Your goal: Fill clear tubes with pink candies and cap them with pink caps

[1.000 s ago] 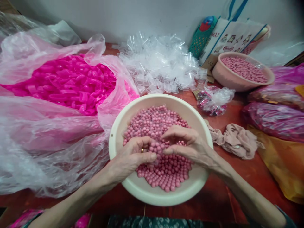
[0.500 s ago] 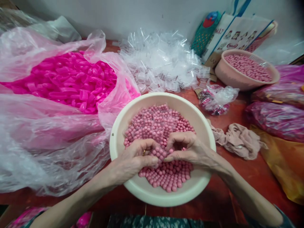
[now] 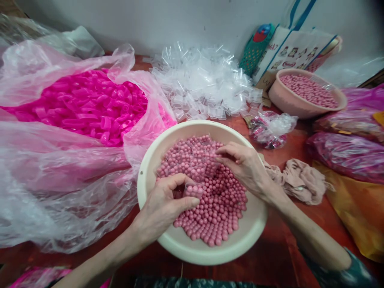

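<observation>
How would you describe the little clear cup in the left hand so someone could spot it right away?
Start at the big cream bowl of pink balls at the table's near edge. The left hand sits over its near-left side, pinching a small clear plastic cup. Unlike the empty clear cups heaped by the wall, this one is packed with pink balls.

pink caps in plastic bag (image 3: 90, 106) | clear cups pile (image 3: 204, 82) | crumpled cloth (image 3: 300, 178) | far bowl (image 3: 306, 94)

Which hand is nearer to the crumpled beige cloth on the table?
The right hand. It is over the cream bowl's right side, close to the crumpled beige cloth. The left hand is farther, at the bowl's near-left part.
</observation>
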Tool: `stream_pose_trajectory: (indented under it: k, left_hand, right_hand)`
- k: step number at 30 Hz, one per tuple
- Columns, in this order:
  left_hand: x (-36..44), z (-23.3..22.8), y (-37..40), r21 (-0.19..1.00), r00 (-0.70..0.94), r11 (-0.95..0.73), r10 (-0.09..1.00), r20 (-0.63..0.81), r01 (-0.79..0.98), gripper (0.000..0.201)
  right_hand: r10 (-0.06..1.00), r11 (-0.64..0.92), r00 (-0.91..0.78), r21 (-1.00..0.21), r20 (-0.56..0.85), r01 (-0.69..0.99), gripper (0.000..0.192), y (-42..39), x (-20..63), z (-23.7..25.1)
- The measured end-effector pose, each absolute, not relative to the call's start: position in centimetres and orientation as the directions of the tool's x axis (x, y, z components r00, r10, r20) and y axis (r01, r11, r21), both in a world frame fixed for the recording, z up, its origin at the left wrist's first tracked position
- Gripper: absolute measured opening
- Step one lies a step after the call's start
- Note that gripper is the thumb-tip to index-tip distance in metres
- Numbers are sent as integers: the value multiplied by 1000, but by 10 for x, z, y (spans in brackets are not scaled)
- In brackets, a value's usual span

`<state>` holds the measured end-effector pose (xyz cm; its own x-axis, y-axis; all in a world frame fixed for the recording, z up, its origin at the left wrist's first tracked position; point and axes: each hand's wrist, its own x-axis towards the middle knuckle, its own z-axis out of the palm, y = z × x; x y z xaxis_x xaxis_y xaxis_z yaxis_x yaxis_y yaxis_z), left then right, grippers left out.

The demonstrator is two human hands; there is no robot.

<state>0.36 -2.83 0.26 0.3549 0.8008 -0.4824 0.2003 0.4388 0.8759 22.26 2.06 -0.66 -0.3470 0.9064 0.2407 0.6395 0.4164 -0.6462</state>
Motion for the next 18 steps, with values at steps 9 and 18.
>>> stream_pose_trajectory:
  k: [9,18]
  left_hand:
    - [4,3,-27,873,379,449,787,-487,188,16]
    - [2,2,-28,893,381,388,809,-448,227,14]
  right_hand:
    - [875,472,-444,-547,193,691,12,24,216,-17]
    - [874,460,-473,-506,111,730,8,14,219,-17]
